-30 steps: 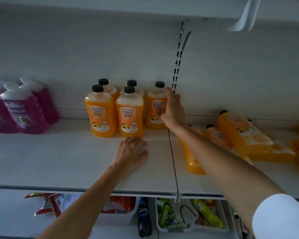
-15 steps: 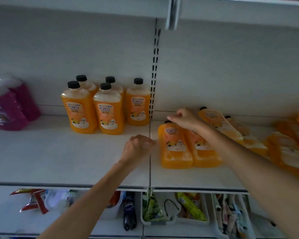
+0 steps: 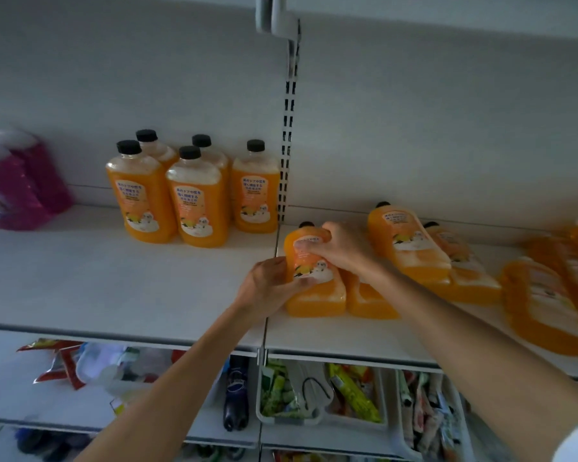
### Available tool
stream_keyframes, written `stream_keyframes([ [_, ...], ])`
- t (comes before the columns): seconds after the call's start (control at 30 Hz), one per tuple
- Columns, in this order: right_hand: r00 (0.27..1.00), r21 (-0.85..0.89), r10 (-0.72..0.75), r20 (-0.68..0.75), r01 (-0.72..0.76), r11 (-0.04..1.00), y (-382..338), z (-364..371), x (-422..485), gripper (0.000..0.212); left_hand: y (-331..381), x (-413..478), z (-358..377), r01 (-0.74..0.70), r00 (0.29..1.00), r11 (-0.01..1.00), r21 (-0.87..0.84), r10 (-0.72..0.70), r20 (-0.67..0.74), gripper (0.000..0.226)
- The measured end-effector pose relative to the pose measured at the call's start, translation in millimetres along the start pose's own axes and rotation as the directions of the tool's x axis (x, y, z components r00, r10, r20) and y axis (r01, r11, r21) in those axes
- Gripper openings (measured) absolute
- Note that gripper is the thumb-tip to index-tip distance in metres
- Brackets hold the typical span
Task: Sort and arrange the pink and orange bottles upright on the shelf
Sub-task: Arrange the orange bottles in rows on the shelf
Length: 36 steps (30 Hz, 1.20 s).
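An orange bottle [image 3: 311,295] with a black cap lies on its back on the white shelf [image 3: 114,278], just right of the shelf seam. My left hand [image 3: 267,288] grips its left side, and my right hand [image 3: 337,250] grips its upper part from the right. Several orange bottles [image 3: 194,198] stand upright in a cluster at the back. More orange bottles [image 3: 411,245] lie flat to the right. Pink bottles [image 3: 14,185] stand at the far left, partly cut off.
A slotted upright rail [image 3: 289,128] runs down the back wall at the seam. Below the shelf, white bins [image 3: 324,421] hold packaged snacks, and a dark bottle [image 3: 236,395] stands beside them. Another shelf hangs overhead.
My right hand left the upright bottle at the back and came down onto the lying bottle. My left hand moved right from the bare shelf and took hold of the same bottle.
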State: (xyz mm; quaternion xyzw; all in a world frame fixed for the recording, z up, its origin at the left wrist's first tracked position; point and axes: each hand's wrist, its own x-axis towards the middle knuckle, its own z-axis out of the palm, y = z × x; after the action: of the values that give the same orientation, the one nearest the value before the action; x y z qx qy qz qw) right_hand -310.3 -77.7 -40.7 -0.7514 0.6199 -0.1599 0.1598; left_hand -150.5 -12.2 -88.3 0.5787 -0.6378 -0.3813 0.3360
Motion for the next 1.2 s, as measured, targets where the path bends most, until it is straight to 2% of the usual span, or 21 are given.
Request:
stream_keyframes([
  [0.07,0.999,0.098,-0.032,-0.036,0.036,0.995,-4,-1,-4,0.073,3,-4,2,-0.011,1.000,0.997,-0.077,0.010,-0.017,0.070],
  [0.2,0.986,0.291,-0.099,-0.135,0.135,0.947,-16,-7,-4,0.073,5,-4,-3,-0.084,0.996,0.974,-0.210,0.081,-0.026,0.083],
  [0.3,0.986,0.361,-0.133,-0.098,0.160,0.919,-22,-2,-4,0.087,0,-7,-6,-0.109,0.992,0.948,-0.299,0.086,-0.087,0.091],
  [0.37,0.986,0.412,-0.137,-0.090,0.162,0.897,-22,1,-5,0.091,-2,-10,-7,-0.138,0.988,0.938,-0.319,0.109,-0.107,0.093],
  [0.47,0.969,0.465,-0.201,-0.144,0.246,0.850,-26,-4,-5,0.083,-3,-8,-14,-0.195,0.978,0.944,-0.267,0.169,-0.119,0.089],
  [0.63,0.954,0.466,-0.260,-0.152,0.301,0.832,-39,0,-3,0.093,-18,-2,-33,-0.238,0.966,0.956,-0.173,0.214,-0.145,0.084],
  [0.73,0.935,0.483,-0.283,-0.215,0.354,0.801,-51,8,-4,0.089,-28,0,-43,-0.274,0.950,0.955,-0.111,0.251,-0.188,0.082],
  [0.87,0.897,0.411,-0.333,-0.290,0.431,0.803,-65,14,-6,0.084,-38,-2,-51,-0.294,0.934,0.955,-0.041,0.278,-0.226,0.085],
  [1.03,0.856,0.311,-0.360,-0.371,0.480,0.821,-68,21,-8,0.083,-40,-3,-59,-0.333,0.924,0.943,0.009,0.328,-0.197,0.084],
  [1.13,0.856,0.218,-0.351,-0.379,0.451,0.865,-69,22,-7,0.083,-42,-1,-67,-0.320,0.938,0.947,0.012,0.318,-0.139,0.085],
  [1.2,0.864,0.186,-0.341,-0.371,0.429,0.884,-71,22,-5,0.085,-41,-2,-75,-0.269,0.952,0.953,0.142,0.285,-0.113,0.079],
])
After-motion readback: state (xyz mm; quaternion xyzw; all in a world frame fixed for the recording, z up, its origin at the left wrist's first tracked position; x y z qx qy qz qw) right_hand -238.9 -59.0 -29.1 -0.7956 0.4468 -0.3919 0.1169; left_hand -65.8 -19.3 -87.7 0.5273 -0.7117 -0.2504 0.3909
